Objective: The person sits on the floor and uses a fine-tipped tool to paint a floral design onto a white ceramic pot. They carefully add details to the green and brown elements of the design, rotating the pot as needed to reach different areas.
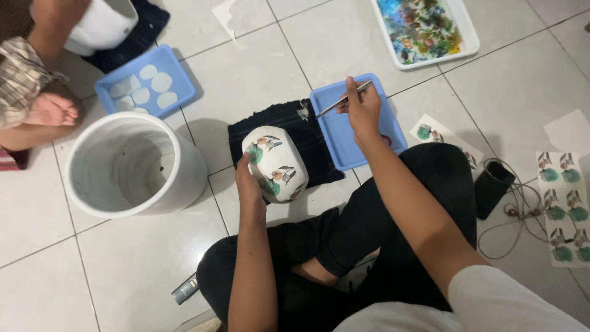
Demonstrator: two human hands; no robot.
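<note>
floor (258,67): white tiles | left hand (249,184) fingers clasp bowl (275,163) | right hand (362,109) fingers pinch tweezers (342,101)

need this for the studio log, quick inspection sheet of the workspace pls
surface: white tiled floor, person sits cross-legged on it
job's things: white bowl with flower decals, on its side on a dark cloth; blue tray; thin metal tool
clutter: big white pot, blue tray of white cutouts, paint-stained tray, decal sheets, dark pouch
grippers: left hand steadies the bowl; right hand holds the tool over the blue tray
cables: loose cord by the pouch
surroundings: another person's foot
</note>
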